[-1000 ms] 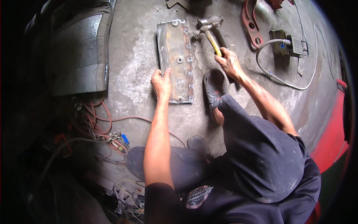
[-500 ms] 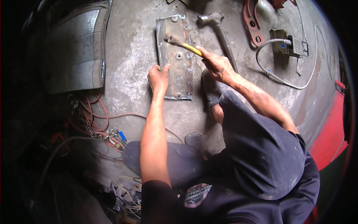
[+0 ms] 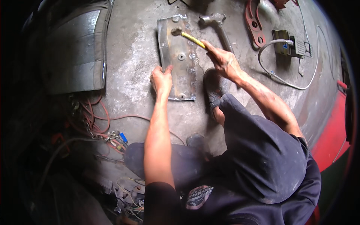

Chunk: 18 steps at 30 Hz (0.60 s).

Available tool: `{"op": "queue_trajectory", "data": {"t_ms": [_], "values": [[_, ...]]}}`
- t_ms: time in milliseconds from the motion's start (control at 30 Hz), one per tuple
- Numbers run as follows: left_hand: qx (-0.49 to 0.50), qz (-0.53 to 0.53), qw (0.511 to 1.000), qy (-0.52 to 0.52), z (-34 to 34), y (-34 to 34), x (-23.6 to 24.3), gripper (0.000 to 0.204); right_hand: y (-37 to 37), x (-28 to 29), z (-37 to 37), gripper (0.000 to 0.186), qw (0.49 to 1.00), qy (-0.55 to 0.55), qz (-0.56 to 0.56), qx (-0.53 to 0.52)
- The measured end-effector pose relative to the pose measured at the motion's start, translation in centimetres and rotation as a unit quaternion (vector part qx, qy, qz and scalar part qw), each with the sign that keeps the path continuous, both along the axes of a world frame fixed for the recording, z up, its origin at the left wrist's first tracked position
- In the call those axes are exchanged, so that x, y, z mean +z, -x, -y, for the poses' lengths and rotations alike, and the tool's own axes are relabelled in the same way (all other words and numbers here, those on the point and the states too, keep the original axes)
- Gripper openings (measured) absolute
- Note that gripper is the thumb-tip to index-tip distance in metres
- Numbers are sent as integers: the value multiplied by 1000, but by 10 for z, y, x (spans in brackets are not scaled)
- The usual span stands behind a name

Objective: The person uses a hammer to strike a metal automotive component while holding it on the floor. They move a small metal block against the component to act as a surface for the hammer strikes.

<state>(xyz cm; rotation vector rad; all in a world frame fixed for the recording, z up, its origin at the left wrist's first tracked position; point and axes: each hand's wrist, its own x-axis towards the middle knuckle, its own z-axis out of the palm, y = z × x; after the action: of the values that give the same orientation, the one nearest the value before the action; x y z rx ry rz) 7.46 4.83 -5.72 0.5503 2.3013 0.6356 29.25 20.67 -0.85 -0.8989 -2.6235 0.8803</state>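
A long, worn sheet-metal panel [image 3: 183, 75] with round holes down its middle lies on the concrete floor in front of me. My left hand [image 3: 162, 79] grips its left edge, thumb on top and fingers at the side. In my right hand [image 3: 227, 64] is a small hammer [image 3: 193, 39] with a yellow handle. The hammer's head is over the upper part of the panel; whether it touches the metal I cannot tell. Just right of the panel lies a larger hammer [image 3: 222, 33], its handle partly hidden by my right hand.
My shoe [image 3: 215, 88] stands close to the panel's right side. Red metal bracket [image 3: 255, 26] and grey clamp-like device [image 3: 298, 47] with a cable lie at right. A grey panel [image 3: 77, 56] lies left, above tangled reddish cords [image 3: 107, 112]. A red object [image 3: 332, 127] stands far right.
The hammer in my right hand has shifted slightly right and up over the panel, and its head is less blurred. The panel and my left hand have moved slightly right.
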Motion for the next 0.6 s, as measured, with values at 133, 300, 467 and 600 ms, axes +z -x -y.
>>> {"op": "queue_trajectory", "data": {"t_ms": [133, 300, 467, 600], "values": [[-17, -30, 999, -9, 2, -2, -4, 44, -19, -21, 2, 58, 991, 36, 122, 41], [6, 15, 1000, -21, 19, 7, -12, 45, -13, -17, -5, 47, 991, 98, -12, -87], [20, 38, 996, -75, 29, 0, -5, 39, -14, 7, -3, 45, 963, 188, 65, -184], [6, 84, 994, -76, 36, 6, -6, 31, -16, -2, 9, 46, 967, 204, 14, -154]]}}
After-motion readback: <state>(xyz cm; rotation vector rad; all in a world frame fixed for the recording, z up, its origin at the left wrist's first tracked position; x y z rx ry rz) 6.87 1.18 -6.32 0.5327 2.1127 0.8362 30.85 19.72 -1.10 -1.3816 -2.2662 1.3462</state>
